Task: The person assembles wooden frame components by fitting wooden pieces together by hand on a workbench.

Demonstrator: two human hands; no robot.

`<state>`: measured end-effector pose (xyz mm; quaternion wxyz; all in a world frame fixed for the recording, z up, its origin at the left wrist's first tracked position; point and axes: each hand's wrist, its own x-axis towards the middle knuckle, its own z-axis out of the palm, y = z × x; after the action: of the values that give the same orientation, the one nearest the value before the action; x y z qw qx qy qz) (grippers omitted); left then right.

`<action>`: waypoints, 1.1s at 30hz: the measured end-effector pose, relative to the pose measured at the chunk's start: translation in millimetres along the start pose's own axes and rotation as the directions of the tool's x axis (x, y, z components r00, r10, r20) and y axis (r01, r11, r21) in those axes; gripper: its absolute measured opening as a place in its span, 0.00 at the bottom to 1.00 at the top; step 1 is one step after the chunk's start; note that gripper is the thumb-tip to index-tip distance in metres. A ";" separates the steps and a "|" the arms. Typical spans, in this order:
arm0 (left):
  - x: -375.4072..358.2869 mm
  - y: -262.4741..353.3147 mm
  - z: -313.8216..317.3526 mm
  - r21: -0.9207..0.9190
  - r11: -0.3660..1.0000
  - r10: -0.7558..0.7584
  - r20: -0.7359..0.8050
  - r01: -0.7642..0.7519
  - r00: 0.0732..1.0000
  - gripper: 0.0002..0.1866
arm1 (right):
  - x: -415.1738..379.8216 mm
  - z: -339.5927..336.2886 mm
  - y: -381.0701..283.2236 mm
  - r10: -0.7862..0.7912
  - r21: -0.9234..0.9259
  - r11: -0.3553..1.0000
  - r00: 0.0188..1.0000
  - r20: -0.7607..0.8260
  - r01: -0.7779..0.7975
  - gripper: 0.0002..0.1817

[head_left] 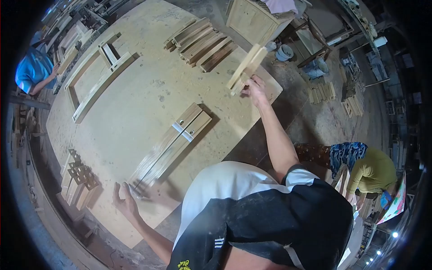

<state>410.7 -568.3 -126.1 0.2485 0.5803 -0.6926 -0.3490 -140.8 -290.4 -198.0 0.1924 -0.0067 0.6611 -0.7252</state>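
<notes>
Some light wood pieces (pixel 247 67) gripped in right hand (pixel 256 91), fingers curled; left hand (pixel 128 207) open, fingers spread, by near end of paired boards (pixel 177 148), contact unclear.

Right hand (pixel 255 92): has pale wood pieces (pixel 249 67) in its fingers
Left hand (pixel 127 204): fingers spread, near the end of two long boards (pixel 166 144)
Table (pixel 126 117): I see a wooden frame (pixel 97 92) and sticks (pixel 202 43) on it
Far side: someone in blue (pixel 33 67)
</notes>
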 end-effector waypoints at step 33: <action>-59.9 208.9 238.6 -0.456 0.662 0.472 -0.364 -0.596 0.803 0.21 | -84.8 124.1 -17.9 -0.174 0.077 0.733 0.077 0.982 0.676 0.20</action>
<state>112.4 -445.9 -112.2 0.5689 0.2873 -0.6711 -0.3786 -34.3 -383.8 -144.4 0.3177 -0.6853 0.4960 -0.4283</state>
